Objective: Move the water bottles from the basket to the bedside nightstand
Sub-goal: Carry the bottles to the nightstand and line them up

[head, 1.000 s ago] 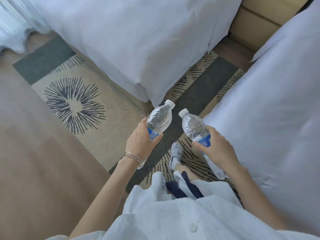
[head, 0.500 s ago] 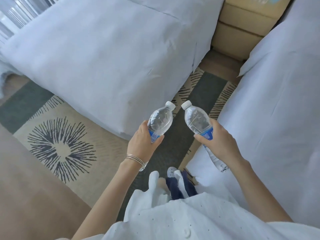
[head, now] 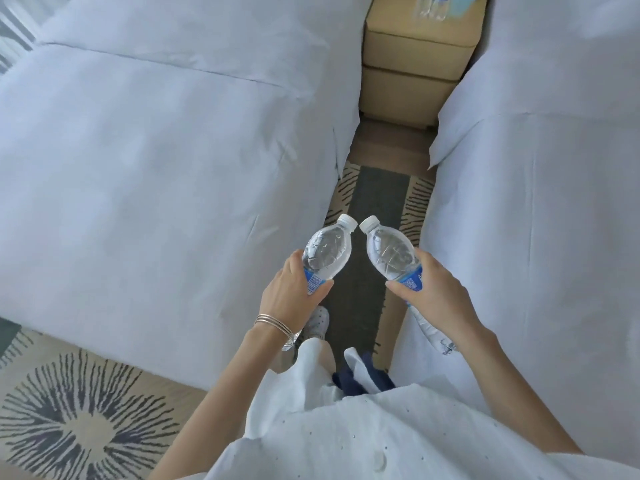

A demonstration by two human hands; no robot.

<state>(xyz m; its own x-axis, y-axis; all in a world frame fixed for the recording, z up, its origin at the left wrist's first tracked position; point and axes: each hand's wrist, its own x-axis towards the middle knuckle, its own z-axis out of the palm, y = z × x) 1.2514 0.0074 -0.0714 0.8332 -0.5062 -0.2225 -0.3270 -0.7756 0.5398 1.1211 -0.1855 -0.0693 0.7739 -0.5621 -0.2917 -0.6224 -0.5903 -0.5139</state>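
My left hand (head: 289,294) grips a clear water bottle (head: 327,252) with a white cap and blue label. A second bottle of the same kind (head: 391,251) is held in my right hand (head: 434,294). Both are tilted inward, their caps almost touching, above the aisle between two beds. The tan nightstand (head: 415,53) stands at the far end of the aisle, straight ahead. Other bottles (head: 431,6) stand on its top, cut by the frame's upper edge. The basket is out of view.
A white bed (head: 156,168) fills the left side and another white bed (head: 536,220) the right. A narrow patterned carpet strip (head: 377,202) runs between them toward the nightstand. My feet and white clothing show below.
The view has swung to face straight down the aisle, and the nightstand with bottles on top has come into sight. Both bottles stay in my hands, caps now closer together.
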